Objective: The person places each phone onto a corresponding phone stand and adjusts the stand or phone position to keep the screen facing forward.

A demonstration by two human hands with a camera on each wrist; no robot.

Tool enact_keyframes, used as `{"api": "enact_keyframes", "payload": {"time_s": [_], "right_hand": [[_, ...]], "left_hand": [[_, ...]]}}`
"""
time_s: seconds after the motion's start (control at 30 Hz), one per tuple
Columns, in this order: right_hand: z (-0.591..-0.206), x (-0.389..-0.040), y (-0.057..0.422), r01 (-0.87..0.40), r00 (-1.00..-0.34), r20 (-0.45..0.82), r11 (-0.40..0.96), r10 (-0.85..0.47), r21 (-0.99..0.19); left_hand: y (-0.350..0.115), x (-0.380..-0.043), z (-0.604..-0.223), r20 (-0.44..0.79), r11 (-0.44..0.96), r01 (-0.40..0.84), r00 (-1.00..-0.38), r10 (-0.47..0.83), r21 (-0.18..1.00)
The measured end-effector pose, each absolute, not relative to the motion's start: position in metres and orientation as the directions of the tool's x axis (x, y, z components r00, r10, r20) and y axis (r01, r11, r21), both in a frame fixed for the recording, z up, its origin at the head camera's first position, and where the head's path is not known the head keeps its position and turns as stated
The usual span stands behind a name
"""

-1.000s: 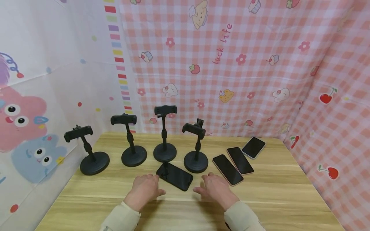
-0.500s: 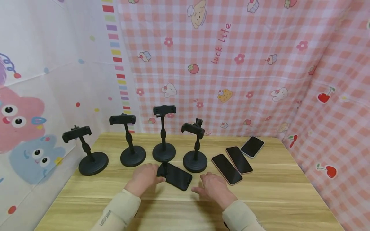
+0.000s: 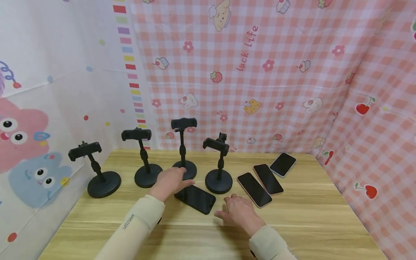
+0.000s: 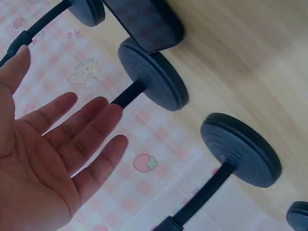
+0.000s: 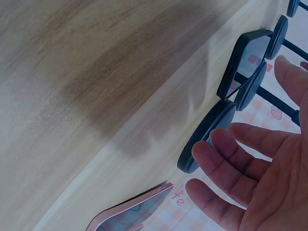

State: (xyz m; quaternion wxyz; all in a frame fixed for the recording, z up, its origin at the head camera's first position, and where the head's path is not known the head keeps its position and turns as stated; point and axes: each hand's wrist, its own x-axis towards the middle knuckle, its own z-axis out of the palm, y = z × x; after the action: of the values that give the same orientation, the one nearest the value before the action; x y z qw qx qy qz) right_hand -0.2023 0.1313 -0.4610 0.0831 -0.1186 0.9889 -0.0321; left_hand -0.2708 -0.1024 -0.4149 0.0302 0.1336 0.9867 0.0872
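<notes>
My left hand [image 3: 169,181] reaches over the left end of a black phone [image 3: 196,199] toward the third phone stand [image 3: 183,148], overlapping part of its round base. In the left wrist view its fingers [image 4: 89,137] are spread and relaxed, holding nothing; whether they touch the stand's pole cannot be told. My right hand [image 3: 241,213] hovers low over the table, between the black phone and a pink-edged phone [image 3: 255,190]. Its fingers [image 5: 231,175] are loosely bent around nothing in the right wrist view. The fourth phone stand [image 3: 219,164] stands just behind the black phone.
Two more phone stands [image 3: 104,183] [image 3: 143,159] are at the left of the wooden table [image 3: 292,224]. Another pink-edged phone [image 3: 268,179] and a white-edged phone [image 3: 283,165] lie at the right. Patterned cloth [image 3: 247,86] hangs behind and at both sides.
My left hand has moved forward and slightly right, from beside the black phone to in front of the third stand's base. The right hand has hardly moved. The view has shifted slightly.
</notes>
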Motion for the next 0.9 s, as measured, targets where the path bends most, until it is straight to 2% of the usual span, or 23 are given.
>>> {"api": "enact_keyframes", "payload": {"time_s": [0.2,0.3,0.4,0.47,0.6,0.8,0.9], "right_hand": [[-0.462,-0.202,0.130,-0.229,-0.956,-0.174,0.971,-0.238,-0.069],[-0.462,-0.202,0.130,-0.228,-0.956,-0.173,0.971,-0.236,-0.068],[-0.461,-0.202,0.129,-0.224,-0.956,-0.177,0.972,-0.233,-0.068],[-0.461,-0.202,0.129,-0.221,-0.956,-0.182,0.973,-0.230,-0.065],[-0.461,-0.202,0.130,-0.213,-0.957,-0.186,0.974,-0.223,-0.072],[-0.462,-0.201,0.131,-0.214,-0.957,-0.187,0.975,-0.220,-0.054],[-0.463,-0.201,0.131,-0.216,-0.957,-0.190,0.975,-0.221,-0.047]], "left_hand": [[-0.086,-0.282,-0.398,0.053,0.906,0.280,-0.959,0.278,0.319],[-0.078,-0.285,-0.385,0.150,0.860,0.309,-0.951,0.270,0.406],[-0.072,-0.286,-0.374,0.282,0.816,0.377,-0.919,0.274,0.438],[-0.069,-0.286,-0.368,0.381,0.798,0.441,-0.878,0.289,0.410],[-0.066,-0.287,-0.360,0.540,0.788,0.546,-0.770,0.339,0.283],[-0.061,-0.288,-0.355,0.635,0.773,0.629,-0.632,0.444,0.086],[-0.058,-0.288,-0.352,0.692,0.739,0.674,-0.530,0.490,-0.007]]}}
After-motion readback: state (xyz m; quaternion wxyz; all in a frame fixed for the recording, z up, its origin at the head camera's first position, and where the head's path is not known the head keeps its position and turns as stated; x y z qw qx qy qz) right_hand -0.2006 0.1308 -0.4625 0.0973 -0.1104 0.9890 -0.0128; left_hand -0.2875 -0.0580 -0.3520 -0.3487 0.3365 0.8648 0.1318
